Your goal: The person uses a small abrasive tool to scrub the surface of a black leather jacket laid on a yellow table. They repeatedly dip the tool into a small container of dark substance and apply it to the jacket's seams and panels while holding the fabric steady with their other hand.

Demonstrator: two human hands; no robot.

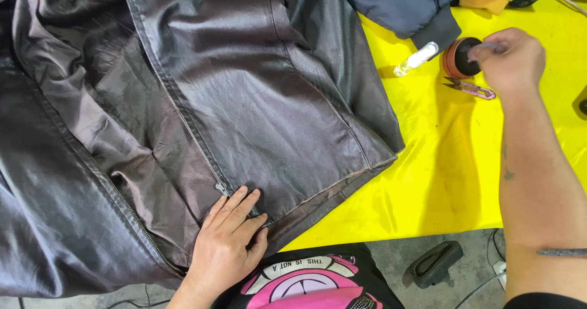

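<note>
Leather-look jacket [244,101], dark brown, laid open and flat on the yellow counter [452,180]; it covers the left and middle of the view, hem toward the person. Zipper [183,122]: metal teeth run diagonally down the front panel, slider near the hem, two sides not joined. Lining creased and exposed left of the zipper.

Left hand [229,238]: palm down on the jacket at the hem, fingers spread flat just below the zipper's slider; grip released, pressing, holding nothing.

Right hand [510,58]: well right of the jacket, over a small round brown tin [460,58]; fingers pinched on a thin stick-like tool, its tip at the tin's opening. What it is exactly cannot be told.

Beside the tin, toward the jacket: a small clear bottle [417,59]; just below the tin: pink thread snips [469,89].

Judged state: jacket spread and steadied; tool being loaded at the tin; no work on the zipper or hem visible yet.
</note>
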